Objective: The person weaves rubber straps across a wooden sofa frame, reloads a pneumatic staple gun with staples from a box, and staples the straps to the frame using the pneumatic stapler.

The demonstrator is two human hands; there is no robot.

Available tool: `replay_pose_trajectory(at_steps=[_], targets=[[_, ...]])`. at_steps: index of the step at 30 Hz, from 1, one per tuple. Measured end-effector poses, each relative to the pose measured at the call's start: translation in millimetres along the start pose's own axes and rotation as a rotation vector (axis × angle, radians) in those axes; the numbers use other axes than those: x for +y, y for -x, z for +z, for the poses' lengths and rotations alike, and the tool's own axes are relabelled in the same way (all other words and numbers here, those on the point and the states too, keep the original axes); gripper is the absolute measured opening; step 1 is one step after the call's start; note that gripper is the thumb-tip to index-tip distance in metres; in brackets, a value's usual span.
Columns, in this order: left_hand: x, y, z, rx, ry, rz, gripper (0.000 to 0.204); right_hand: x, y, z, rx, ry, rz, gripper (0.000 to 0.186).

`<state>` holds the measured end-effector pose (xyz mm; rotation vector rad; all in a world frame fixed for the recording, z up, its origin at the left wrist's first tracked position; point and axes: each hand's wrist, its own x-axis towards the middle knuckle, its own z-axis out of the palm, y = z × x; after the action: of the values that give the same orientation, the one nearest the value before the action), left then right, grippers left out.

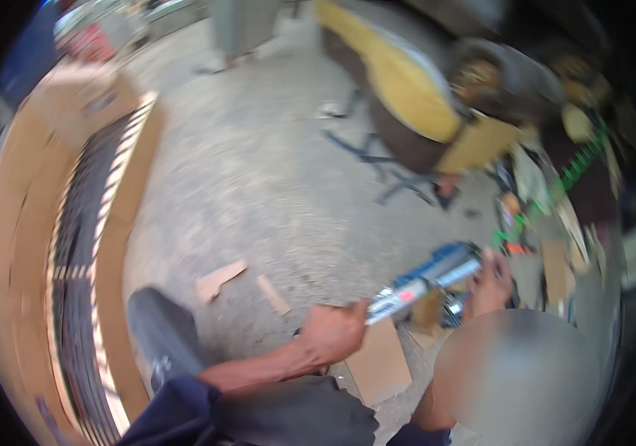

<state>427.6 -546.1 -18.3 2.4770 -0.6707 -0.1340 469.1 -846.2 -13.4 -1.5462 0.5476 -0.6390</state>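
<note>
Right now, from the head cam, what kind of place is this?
Looks like an upholstery or furniture workshop, though blur limits certainty: a long brown frame lined with dark strips, a yellow-and-brown padded piece, and cardboard scraps on a bare grey floor.

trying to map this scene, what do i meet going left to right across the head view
Long cardboard box, torn cardboard scrap, narrow cardboard strip, left grip, long silver object, right grip, green coiled cord.
</note>
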Motion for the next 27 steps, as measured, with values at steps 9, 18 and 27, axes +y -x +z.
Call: replay_pose_trajectory(at_steps=[9,18,27], targets=[[-3.4,-3.0,36.8,0.191,0.111,0.047,0.024,80.9,-87.8,-33.2,0.180,0.623,-0.437,0.021],[-8.9,-13.3,41.8,0.200,0.212,-0.052,0.032,85.8,-35.0,-7.2,0.050,0.055,-0.206,0.035],[-0.9,-15.4,4.4,0.132,0.354,-0.236,0.036,123.6,-28.4,-64.3,0.379,0.444,-0.016,0.037]])
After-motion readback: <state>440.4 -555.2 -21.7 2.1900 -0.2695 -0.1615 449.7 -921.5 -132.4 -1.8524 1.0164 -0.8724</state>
